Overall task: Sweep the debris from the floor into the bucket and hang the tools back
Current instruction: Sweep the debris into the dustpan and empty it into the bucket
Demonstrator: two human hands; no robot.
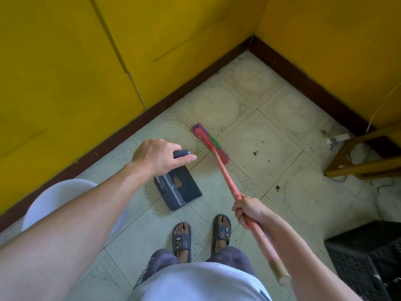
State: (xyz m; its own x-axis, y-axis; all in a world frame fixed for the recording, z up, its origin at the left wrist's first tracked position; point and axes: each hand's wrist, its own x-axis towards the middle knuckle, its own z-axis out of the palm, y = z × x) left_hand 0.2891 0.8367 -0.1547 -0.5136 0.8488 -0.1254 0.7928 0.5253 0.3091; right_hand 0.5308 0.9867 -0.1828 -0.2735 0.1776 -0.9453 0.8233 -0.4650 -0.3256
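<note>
Your left forearm covers a big part of the white bucket [54,198], so only its rounded rim and some of its wall show, close to the dark skirting by the yellow wall [65,72]. What is inside the bucket cannot be seen. The lower end of the broom [225,172] stick goes blurred near the bottom edge, and there its pink colour changes to bare wood. On the right, a black crate [368,257] is cut off by the frame, and a wooden piece of furniture [358,168] shows only its lower bars.

Your left hand [158,157] grips the handle of the dark blue dustpan [184,192]; the fingers curl around it from above and the thumb lies straight along the side. The pan is near your feet, with its comb-like ridge visible and a small brown patch of debris [178,181] inside it. Whether the pan touches the floor [271,135] I cannot tell.

Your right hand [249,210] holds the pink stick with the fingers wrapped tightly around it. The broom head [208,144], pink with purple and green bristles, is down on the pale tiles just beyond the dustpan. A few dark spots [256,153] lie on the tiles to the right of the broom head.
</note>
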